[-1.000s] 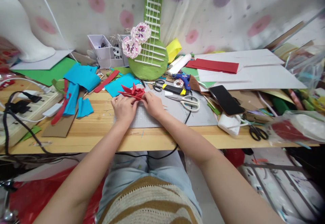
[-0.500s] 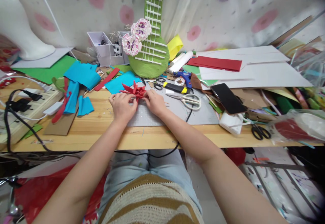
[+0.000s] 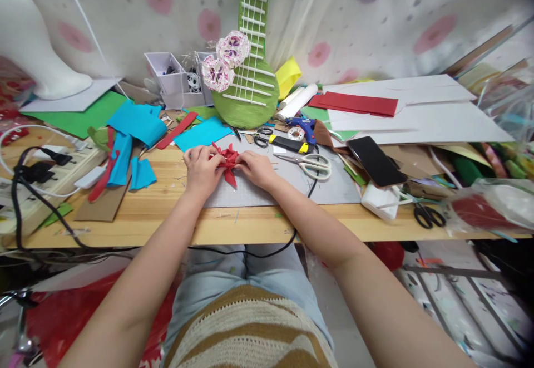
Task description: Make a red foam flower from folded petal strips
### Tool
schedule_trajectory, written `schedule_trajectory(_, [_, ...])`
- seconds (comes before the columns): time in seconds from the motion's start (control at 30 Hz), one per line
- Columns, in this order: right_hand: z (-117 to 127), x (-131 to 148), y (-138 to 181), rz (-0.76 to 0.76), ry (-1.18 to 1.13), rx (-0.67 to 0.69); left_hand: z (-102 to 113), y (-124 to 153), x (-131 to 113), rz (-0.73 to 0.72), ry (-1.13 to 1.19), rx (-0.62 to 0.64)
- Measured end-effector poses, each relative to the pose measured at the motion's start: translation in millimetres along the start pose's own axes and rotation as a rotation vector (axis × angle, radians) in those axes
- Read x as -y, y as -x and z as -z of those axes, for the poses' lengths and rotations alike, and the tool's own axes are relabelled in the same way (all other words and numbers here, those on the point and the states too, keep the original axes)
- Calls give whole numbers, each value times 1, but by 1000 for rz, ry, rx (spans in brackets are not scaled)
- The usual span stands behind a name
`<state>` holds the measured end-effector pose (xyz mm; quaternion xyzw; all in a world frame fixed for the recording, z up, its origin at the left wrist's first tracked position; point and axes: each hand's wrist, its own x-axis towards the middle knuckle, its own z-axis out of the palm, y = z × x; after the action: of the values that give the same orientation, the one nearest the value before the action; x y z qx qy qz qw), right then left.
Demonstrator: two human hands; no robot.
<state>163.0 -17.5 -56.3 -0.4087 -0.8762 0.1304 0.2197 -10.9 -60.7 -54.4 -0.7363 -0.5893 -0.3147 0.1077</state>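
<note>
A red paper flower (image 3: 229, 159) with pointed petals is held between my two hands, over the grey cutting mat (image 3: 250, 194). My left hand (image 3: 203, 168) pinches its left side, fingers closed on the petals. From the right, my right hand (image 3: 256, 168) grips the flower's other edge with thumb and fingertips. One petal points down toward me between the hands. The fingertips cover part of the flower. To the right lie white-handled scissors (image 3: 311, 165) and a yellow and black utility knife (image 3: 288, 144).
Behind the mat a green guitar-shaped craft piece (image 3: 248, 98) leans against the curtain. A blue glue gun (image 3: 304, 127) and a phone (image 3: 375, 161) lie to the right. Blue crepe paper (image 3: 136, 123) and a power strip (image 3: 50, 181) are on the left. A black cable (image 3: 267, 255) hangs along the table edge.
The red flower has turned in my hands, so a petal now points toward me and its upper petals sit lower. Both hands have shifted slightly.
</note>
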Motion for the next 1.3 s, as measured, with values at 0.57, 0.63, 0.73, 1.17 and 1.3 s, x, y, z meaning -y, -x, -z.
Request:
schedule_trajectory(0.57, [1,5,-2,120,166,-34,-2,2,1,39,39,-36])
schedule_trajectory(0.63, [1,5,-1,116,172,-43,-1,2,2,23,40,-36])
schedule_trajectory(0.73, [2,6,0,112,184,-55,0,2,2,-6,29,-37])
schedule_trajectory(1.17, [1,7,-4,52,216,13,2,3,-5,6,-7,-72])
schedule_trajectory(1.3, [-3,9,-4,64,213,-20,4,5,-13,71,-13,-113])
